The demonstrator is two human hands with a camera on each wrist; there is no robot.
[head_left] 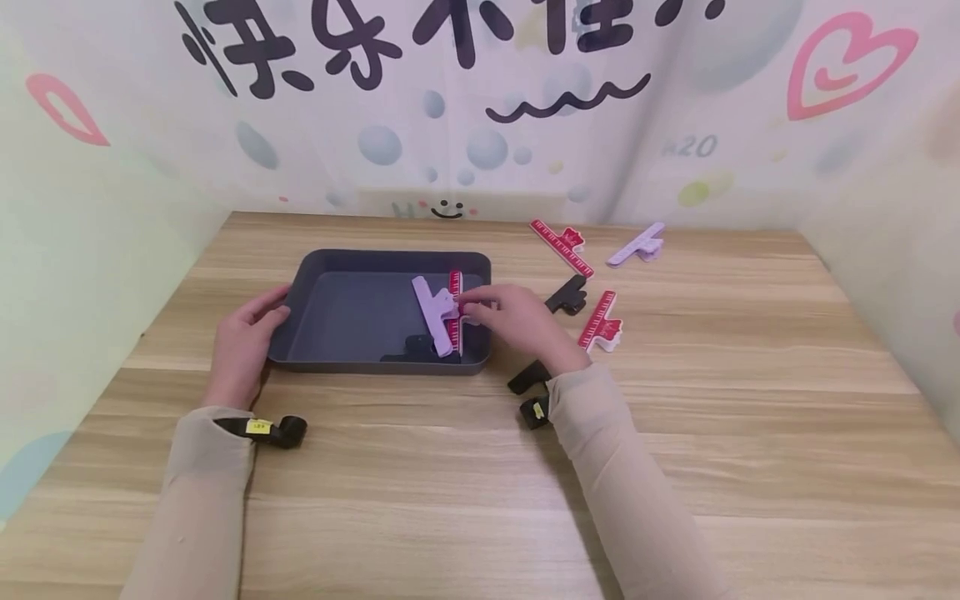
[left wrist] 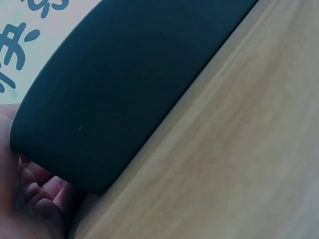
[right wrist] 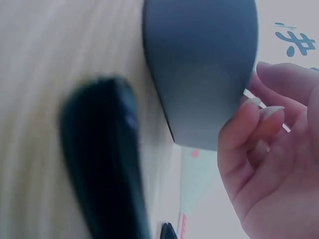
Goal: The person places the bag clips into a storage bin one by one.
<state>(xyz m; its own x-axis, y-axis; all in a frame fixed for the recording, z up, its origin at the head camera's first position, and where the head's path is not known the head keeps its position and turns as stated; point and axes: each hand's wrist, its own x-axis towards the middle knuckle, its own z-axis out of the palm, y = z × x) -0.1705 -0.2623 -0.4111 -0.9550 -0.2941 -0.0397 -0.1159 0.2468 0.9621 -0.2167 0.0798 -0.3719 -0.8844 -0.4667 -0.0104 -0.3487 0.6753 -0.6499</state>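
Note:
My left hand [head_left: 242,337] grips the left end of a dark grey tray [head_left: 390,367], thumb at the rim. In the left wrist view, curled fingers show beside the tray's wall [left wrist: 114,94]. At the tray's right end, my right hand [head_left: 521,321] pinches the handle of a red clip [head_left: 455,342] with white marks. A light purple clip [head_left: 431,317] lies just left of it, also in the tray. The right wrist view shows the right hand [right wrist: 279,144] at the tray's outer wall [right wrist: 202,69], several fingers bent; the red clip is mostly hidden there.
Right of the tray lie a black clip [head_left: 567,295], another black clip [head_left: 528,377] partly behind the right wrist, and a red clip [head_left: 600,321]. Farther back are another red clip [head_left: 562,247] and a purple clip [head_left: 637,245]. A printed cloth [head_left: 450,150] hangs behind the wooden table [head_left: 420,500].

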